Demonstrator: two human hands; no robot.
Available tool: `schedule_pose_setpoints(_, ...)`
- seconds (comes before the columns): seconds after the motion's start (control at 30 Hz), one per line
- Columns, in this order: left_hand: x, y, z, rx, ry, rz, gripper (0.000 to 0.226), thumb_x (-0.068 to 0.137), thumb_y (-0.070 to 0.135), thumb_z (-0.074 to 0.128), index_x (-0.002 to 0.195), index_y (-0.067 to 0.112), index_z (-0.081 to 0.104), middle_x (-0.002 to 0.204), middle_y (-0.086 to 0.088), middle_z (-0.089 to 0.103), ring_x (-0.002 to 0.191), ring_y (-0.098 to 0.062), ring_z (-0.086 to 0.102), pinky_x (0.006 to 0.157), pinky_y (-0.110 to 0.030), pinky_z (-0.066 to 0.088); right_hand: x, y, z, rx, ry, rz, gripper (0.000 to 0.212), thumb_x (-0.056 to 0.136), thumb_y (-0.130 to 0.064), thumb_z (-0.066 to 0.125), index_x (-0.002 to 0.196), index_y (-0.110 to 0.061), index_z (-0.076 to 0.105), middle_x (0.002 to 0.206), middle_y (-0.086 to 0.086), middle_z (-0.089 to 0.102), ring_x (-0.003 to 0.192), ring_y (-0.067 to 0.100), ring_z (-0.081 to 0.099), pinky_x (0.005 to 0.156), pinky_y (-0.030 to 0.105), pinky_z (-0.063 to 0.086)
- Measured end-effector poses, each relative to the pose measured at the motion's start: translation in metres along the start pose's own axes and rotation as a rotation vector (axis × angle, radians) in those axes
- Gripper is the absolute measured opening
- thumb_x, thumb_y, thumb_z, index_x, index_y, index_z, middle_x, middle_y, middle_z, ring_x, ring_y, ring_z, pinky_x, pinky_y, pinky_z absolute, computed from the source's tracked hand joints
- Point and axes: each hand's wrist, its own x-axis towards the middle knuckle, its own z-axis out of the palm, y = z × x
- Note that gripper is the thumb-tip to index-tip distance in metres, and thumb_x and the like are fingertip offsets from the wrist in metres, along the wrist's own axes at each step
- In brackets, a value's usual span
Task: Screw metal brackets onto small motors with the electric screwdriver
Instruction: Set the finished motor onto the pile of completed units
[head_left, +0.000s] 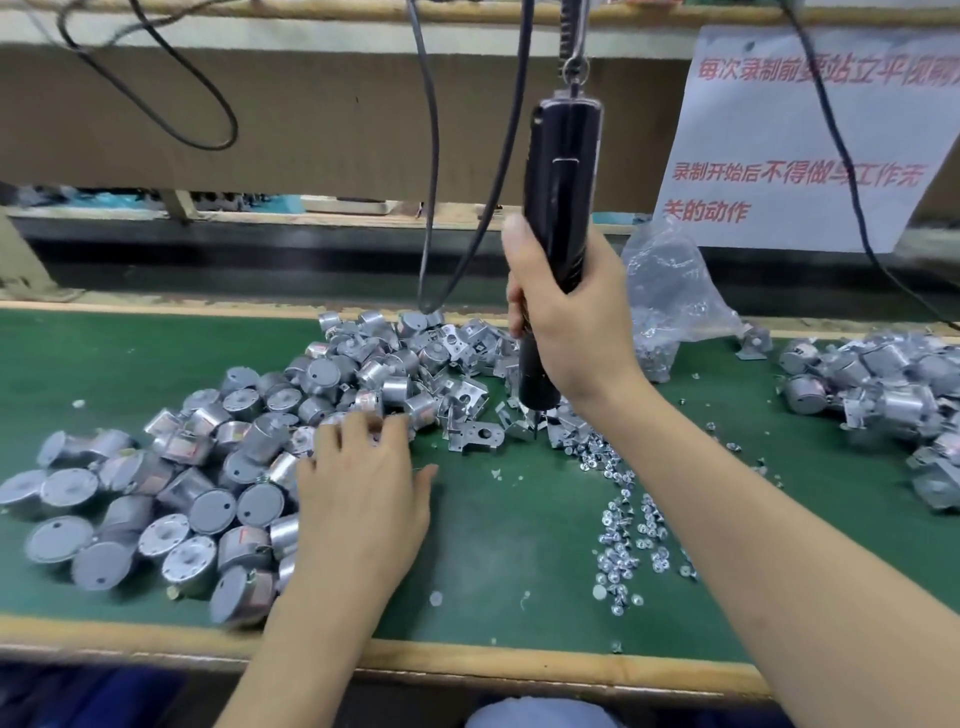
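Note:
My right hand (566, 317) is shut on the black electric screwdriver (563, 192), which hangs upright from a hook; its bit points down just right of a loose metal bracket (475, 435) on the green mat. My left hand (363, 499) lies palm down at the edge of a big pile of small silver motors (208, 493), fingers spread and touching motors at the fingertips; I cannot see anything gripped. More brackets (467, 353) are heaped behind the screwdriver. Loose screws (623, 525) are scattered under my right forearm.
A pile of silver motors with brackets on them (883, 395) lies at the right. A clear plastic bag of parts (670, 291) stands behind my right hand. Black cables (431, 208) hang down at centre. The green mat (493, 561) ends at a wooden front edge (467, 660). A paper notice (795, 140) hangs at the back right.

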Motion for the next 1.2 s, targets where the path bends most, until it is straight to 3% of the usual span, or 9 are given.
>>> schedule_pose_setpoints(0.13,0.003,-0.015,-0.007,0.064,0.079,-0.159,0.045,0.087,0.048,0.063,0.116,0.015,0.059,0.119,-0.016,0.056,0.108,-0.038,0.045,0.084,-0.049,0.037,-0.004,0.005,-0.004,0.130,-0.024,0.019,0.049,0.091,-0.055,0.060,0.089,-0.007,0.052,0.064,0.010,0.051,0.050,0.023,0.048,0.048,0.034,0.045)
schedule_pose_setpoints(0.27,0.002,-0.021,-0.007,0.183,-0.079,-0.225,0.044,0.093,0.052,0.050,0.119,0.016,0.052,0.122,-0.014,0.049,0.113,-0.038,0.038,0.082,-0.044,0.042,-0.008,0.010,-0.003,0.161,-0.036,0.052,0.061,0.089,-0.057,0.059,0.094,0.002,0.048,0.062,0.006,0.051,0.050,0.022,0.048,0.048,0.033,0.045)
schedule_pose_setpoints(0.37,0.003,-0.020,-0.007,0.188,-0.087,-0.202,0.030,0.097,0.034,0.051,0.119,0.015,0.047,0.118,-0.016,0.046,0.108,-0.038,0.036,0.070,-0.034,0.032,-0.011,0.012,-0.001,0.160,-0.036,0.055,0.058,0.088,-0.058,0.060,0.092,-0.001,0.049,0.061,0.004,0.052,0.050,0.023,0.049,0.049,0.033,0.045)
schedule_pose_setpoints(0.47,0.001,-0.021,-0.007,0.179,-0.074,-0.201,0.022,0.095,0.023,0.052,0.115,0.014,0.046,0.113,-0.014,0.048,0.101,-0.035,0.039,0.067,-0.033,0.027,-0.012,0.012,0.001,0.170,-0.053,0.053,0.062,0.087,-0.061,0.058,0.094,0.000,0.049,0.061,0.005,0.052,0.050,0.022,0.050,0.050,0.035,0.045)
schedule_pose_setpoints(0.63,0.003,-0.023,-0.002,0.185,-0.064,-0.181,0.026,0.098,0.029,0.046,0.116,0.010,0.050,0.115,-0.014,0.049,0.105,-0.035,0.045,0.074,-0.035,0.037,-0.010,0.007,-0.002,0.269,-0.128,0.066,0.102,0.072,-0.090,0.048,0.093,0.010,0.049,0.058,0.005,0.050,0.046,0.021,0.045,0.048,0.033,0.040)
schedule_pose_setpoints(0.77,0.006,-0.021,0.003,0.180,-0.044,-0.197,0.022,0.094,0.021,0.054,0.109,0.006,0.055,0.111,-0.018,0.051,0.103,-0.037,0.043,0.072,-0.034,0.027,-0.007,0.011,-0.014,0.298,-0.179,0.106,0.081,0.071,-0.088,0.044,0.083,-0.009,0.056,0.056,0.003,0.050,0.044,0.020,0.043,0.047,0.029,0.040)
schedule_pose_setpoints(0.87,0.007,-0.020,0.006,0.179,-0.009,-0.193,0.020,0.090,0.018,0.064,0.105,0.007,0.056,0.108,-0.019,0.052,0.100,-0.036,0.041,0.070,-0.034,0.024,-0.003,0.018,-0.023,0.370,-0.252,0.172,0.082,0.063,-0.093,0.051,0.082,-0.013,0.056,0.057,0.003,0.049,0.044,0.019,0.043,0.049,0.029,0.040)
schedule_pose_setpoints(1.0,0.007,-0.020,0.010,0.188,-0.001,-0.158,0.020,0.094,0.030,0.060,0.101,0.012,0.055,0.100,-0.013,0.063,0.097,-0.034,0.040,0.070,-0.035,0.024,0.002,0.028,-0.033,0.448,-0.370,0.225,0.082,0.059,-0.094,0.056,0.085,-0.015,0.055,0.058,0.001,0.047,0.044,0.016,0.041,0.051,0.029,0.037)
schedule_pose_setpoints(1.2,0.007,-0.010,0.008,-0.178,0.195,-0.067,0.027,0.093,0.019,0.061,0.115,0.004,0.066,0.102,-0.020,0.062,0.088,-0.037,0.052,0.073,-0.042,0.039,0.004,0.031,-0.048,0.493,-0.438,0.218,0.073,0.064,-0.090,0.052,0.082,-0.019,0.058,0.060,-0.001,0.048,0.044,0.015,0.041,0.050,0.028,0.037)
